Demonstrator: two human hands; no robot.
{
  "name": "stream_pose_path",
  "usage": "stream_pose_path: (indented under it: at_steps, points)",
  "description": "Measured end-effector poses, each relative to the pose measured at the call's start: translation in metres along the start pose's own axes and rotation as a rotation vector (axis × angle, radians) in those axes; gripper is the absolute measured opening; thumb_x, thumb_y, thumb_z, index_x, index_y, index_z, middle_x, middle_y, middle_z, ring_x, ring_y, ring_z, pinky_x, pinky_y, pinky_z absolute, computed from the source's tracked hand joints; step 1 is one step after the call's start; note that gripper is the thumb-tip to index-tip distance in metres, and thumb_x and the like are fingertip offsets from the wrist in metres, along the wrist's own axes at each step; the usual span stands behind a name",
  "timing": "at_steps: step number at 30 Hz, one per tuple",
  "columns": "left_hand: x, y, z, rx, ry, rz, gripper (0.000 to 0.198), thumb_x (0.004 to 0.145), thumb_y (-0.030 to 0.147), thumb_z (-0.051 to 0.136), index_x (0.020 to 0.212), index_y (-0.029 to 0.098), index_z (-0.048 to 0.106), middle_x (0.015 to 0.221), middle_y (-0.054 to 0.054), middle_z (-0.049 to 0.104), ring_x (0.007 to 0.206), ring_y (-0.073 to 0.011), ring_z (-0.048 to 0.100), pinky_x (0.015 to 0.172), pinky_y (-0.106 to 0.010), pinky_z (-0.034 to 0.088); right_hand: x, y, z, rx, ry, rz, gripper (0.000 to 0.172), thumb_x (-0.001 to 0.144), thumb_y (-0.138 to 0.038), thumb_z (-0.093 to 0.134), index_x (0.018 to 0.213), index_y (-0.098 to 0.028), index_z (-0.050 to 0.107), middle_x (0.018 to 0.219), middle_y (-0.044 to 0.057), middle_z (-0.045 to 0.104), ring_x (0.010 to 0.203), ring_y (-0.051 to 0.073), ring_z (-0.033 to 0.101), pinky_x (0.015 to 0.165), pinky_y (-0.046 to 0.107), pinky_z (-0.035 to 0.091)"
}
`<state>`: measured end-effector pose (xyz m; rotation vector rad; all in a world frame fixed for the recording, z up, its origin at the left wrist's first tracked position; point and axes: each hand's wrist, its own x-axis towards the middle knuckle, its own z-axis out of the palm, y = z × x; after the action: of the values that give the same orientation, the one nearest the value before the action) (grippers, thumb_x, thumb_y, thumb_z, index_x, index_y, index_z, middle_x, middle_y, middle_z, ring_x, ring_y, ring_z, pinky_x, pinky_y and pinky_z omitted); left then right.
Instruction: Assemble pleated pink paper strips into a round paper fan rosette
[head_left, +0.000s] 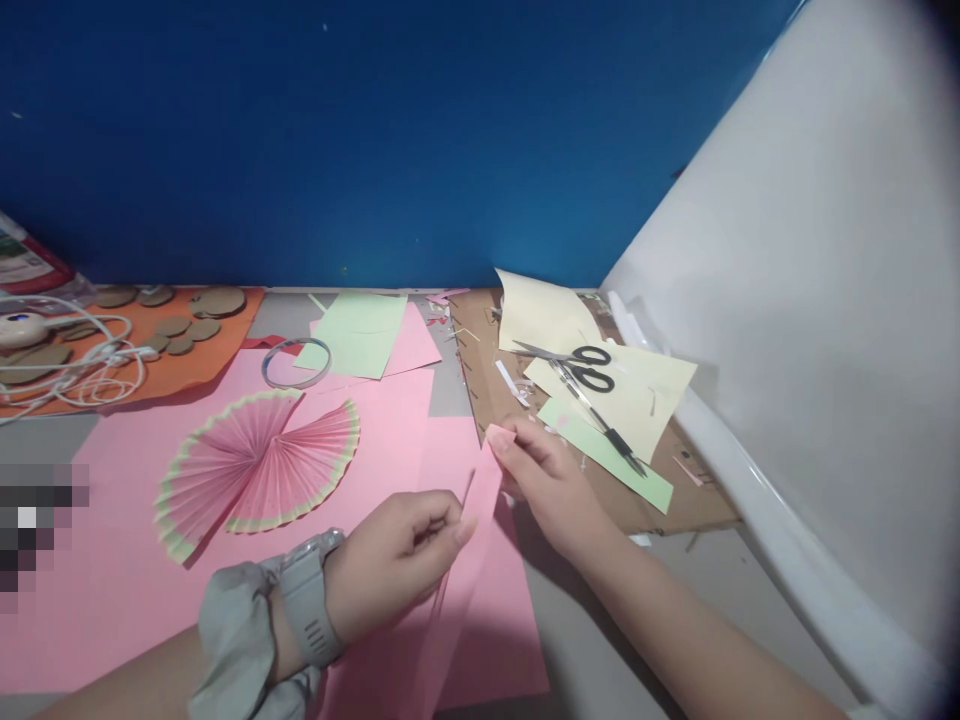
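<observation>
A long pink paper strip (pixel 486 492) runs between my hands and down toward the bottom edge. My left hand (pixel 409 550), with a grey watch and scrunchie at the wrist, pinches the strip's left side; a thin dark line, perhaps a stick or an edge, shows beside its fingertips. My right hand (pixel 544 480) grips the strip's upper end, where the paper looks folded over. To the left, a pleated pink paper fan (pixel 292 470) with green edges lies spread in two sections on large pink sheets (pixel 82 590).
Black-handled scissors (pixel 592 368) and a pen (pixel 600 415) rest on cream paper (pixel 660 385) over cardboard (pixel 472 350) at right. A tape roll (pixel 295 363) sits behind the fan. Orange paper (pixel 225 345) holds cardboard pieces and white cables at left. A blue panel (pixel 337 140) stands behind.
</observation>
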<state>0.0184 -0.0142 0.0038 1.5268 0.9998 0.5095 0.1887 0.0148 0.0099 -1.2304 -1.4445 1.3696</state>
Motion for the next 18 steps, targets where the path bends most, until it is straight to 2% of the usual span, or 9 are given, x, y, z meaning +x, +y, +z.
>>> stream_pose_path:
  at_steps: [3,10,18]
  points:
    - [0.0001,0.0,-0.0006,-0.011,-0.035,-0.032,0.034,0.089,0.038,0.037,0.061,0.019,0.033,0.05,0.007,0.03,0.048,-0.008,0.029,0.048,-0.021,0.025,0.0007,-0.0007,-0.0016,-0.011,-0.001,-0.025,0.03,0.089,-0.036,0.044,0.065,-0.02,0.038,0.06,-0.006,0.03,0.051,0.008,0.027,0.048,0.022,0.026]
    - [0.0008,-0.0006,0.0003,0.086,-0.022,0.011,0.037,0.088,0.037,0.04,0.058,0.018,0.027,0.054,0.007,0.024,0.051,-0.008,0.026,0.049,-0.022,0.021,-0.0003,-0.0025,0.0037,-0.153,0.076,-0.151,0.032,0.091,-0.031,0.042,0.061,-0.019,0.036,0.058,-0.006,0.035,0.055,0.008,0.034,0.053,0.021,0.03]
    - [0.0006,-0.0035,-0.0019,0.091,-0.057,0.024,0.039,0.091,0.04,0.031,0.06,0.018,0.027,0.058,0.006,0.025,0.054,-0.0087,0.028,0.052,-0.023,0.024,-0.0011,0.0039,0.001,-0.084,0.102,-0.098,0.032,0.09,-0.036,0.043,0.064,-0.019,0.039,0.058,-0.007,0.033,0.05,0.006,0.031,0.05,0.022,0.026]
